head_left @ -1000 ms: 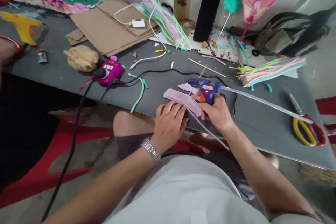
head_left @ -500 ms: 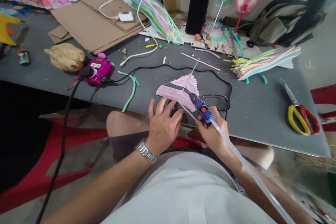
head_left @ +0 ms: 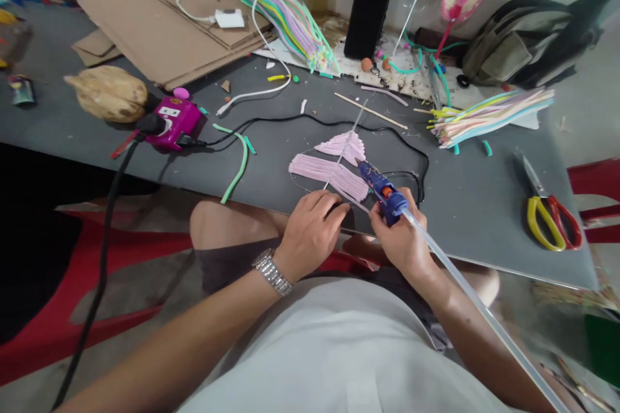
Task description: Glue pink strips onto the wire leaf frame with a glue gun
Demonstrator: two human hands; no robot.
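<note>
A: Grey table against a pale wall, craft stuff all over it. Cardboard piled back left, then a bundle of fuzzy pastel stems, a black phone propped up, and a bag over to the right.

B: ok, and where's the thing being worked on?

A: Near edge of the table, right in front of the person. It's a lilac leaf-shaped piece, two ribbed sections lying flat with a gap between them, and a thin rod running up the middle and poking out past the top.

B: Hands?

A: Right hand is wrapped around a blue glue gun, nozzle right by the lower right edge of the upper section. Can't tell if it's touching. Long clear glue stick trails out the back over the forearm.

B: And the left?

A: Left hand, the one with the metal watch, has its fingers close together and curled, by the rod's bottom end. Can't tell if they're pinching anything. A loose lilac strip shows between the hands.

B: Anything else close by?

A: Scissors, one yellow handle, one red, lying off to the right.
</note>
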